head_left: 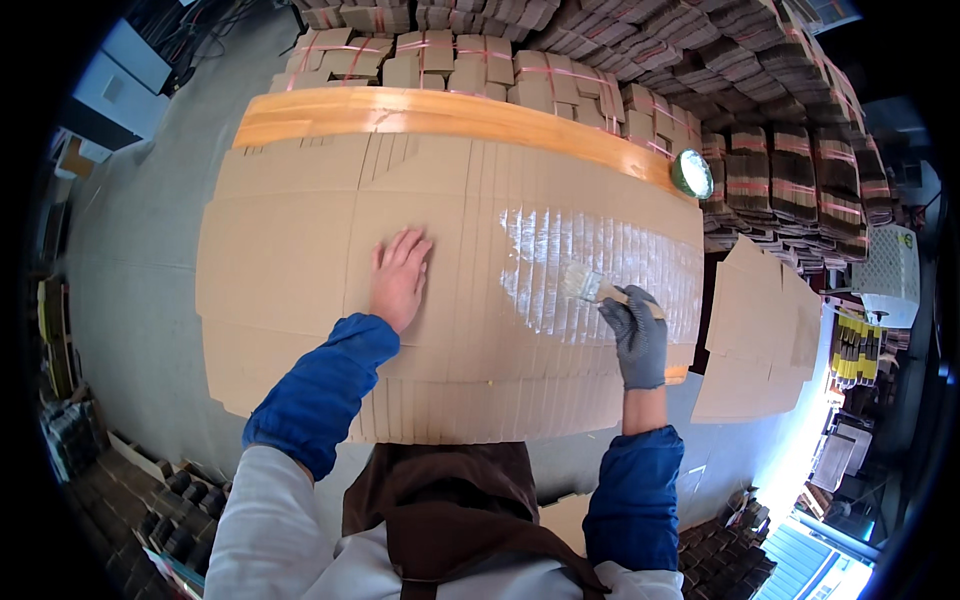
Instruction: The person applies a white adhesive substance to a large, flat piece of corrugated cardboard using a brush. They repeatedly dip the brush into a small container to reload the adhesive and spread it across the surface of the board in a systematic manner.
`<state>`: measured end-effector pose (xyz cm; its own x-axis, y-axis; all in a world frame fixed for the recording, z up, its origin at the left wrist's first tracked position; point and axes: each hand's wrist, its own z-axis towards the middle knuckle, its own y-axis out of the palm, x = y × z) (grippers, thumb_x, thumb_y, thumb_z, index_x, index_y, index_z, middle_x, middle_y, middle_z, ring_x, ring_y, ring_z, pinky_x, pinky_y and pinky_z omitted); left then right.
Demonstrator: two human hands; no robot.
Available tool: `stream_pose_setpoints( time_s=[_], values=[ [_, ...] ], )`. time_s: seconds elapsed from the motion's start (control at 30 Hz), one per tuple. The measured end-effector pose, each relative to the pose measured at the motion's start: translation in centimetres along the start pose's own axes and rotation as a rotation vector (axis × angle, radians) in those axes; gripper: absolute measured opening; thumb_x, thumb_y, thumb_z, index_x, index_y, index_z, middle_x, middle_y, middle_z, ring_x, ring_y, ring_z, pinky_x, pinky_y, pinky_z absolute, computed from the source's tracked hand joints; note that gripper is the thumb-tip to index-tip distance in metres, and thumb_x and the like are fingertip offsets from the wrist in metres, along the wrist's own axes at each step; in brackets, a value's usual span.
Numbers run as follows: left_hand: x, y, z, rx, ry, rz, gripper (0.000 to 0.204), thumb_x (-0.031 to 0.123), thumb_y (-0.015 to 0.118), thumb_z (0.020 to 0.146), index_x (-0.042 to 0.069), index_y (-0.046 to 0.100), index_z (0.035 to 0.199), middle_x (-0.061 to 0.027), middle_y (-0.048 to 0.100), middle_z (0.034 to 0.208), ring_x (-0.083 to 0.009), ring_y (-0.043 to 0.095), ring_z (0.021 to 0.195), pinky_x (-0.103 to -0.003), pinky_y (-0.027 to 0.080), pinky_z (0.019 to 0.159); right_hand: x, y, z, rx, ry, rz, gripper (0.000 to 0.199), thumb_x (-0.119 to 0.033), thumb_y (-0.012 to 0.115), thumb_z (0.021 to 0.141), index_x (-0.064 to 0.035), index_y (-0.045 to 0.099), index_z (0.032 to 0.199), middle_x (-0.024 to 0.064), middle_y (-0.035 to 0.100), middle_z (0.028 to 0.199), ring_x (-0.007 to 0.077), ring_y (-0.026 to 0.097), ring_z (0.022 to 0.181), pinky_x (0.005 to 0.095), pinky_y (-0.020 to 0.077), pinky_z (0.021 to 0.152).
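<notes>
A large flat cardboard sheet (290,240) with creases and slits covers most of the wooden table. White glue-like paste (545,240) is smeared in stripes over its right part. Bare and flat, my left hand (402,278) presses on the middle of the sheet, fingers stretched out. My right hand (638,335), in a grey glove, is closed round the handle of a flat paintbrush (582,281). The bristles rest on the pasted area and point to the left. At the table's far right corner stands a round green bowl (692,174) with white paste inside.
The orange wooden table (330,112) shows along its far edge. Bundled cardboard stacks tied with pink string (560,85) line the back and right. Another cardboard sheet (755,340) lies to the right of the table. Grey floor (130,270) runs along the left.
</notes>
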<state>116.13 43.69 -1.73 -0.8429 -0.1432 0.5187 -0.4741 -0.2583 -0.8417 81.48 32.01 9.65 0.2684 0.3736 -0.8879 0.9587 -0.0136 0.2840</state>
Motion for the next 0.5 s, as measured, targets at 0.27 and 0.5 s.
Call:
stream_pose_setpoints(
  time_s=[0.27, 0.5],
  values=[
    [-0.5, 1.7, -1.1, 0.003, -0.070, 0.151, 0.038, 0.015, 0.049, 0.097, 0.011, 0.050, 0.135, -0.0077, 0.043, 0.149, -0.0267, 0.035, 0.141, -0.057, 0.021, 0.114, -5.7, -5.4, 5.9, -0.016, -0.187, -0.174, 0.024, -0.006, 0.052, 0.097, 0.0093, 0.057, 0.115, 0.0203, 0.061, 0.113, 0.0262, 0.067, 0.098, 0.0317, 0.0597, 0.084],
    [-0.6, 2.1, -0.5, -0.104, -0.141, 0.139, 0.045, 0.012, 0.051, 0.093, 0.006, 0.048, 0.138, -0.0139, 0.043, 0.148, -0.0298, 0.034, 0.142, -0.054, 0.018, 0.117, -13.2, -13.6, 15.5, 0.023, -0.321, -0.391, 0.026, -0.012, 0.057, 0.098, 0.0065, 0.060, 0.116, 0.0156, 0.063, 0.111, 0.0200, 0.067, 0.093, 0.0300, 0.0580, 0.081]
  ],
)
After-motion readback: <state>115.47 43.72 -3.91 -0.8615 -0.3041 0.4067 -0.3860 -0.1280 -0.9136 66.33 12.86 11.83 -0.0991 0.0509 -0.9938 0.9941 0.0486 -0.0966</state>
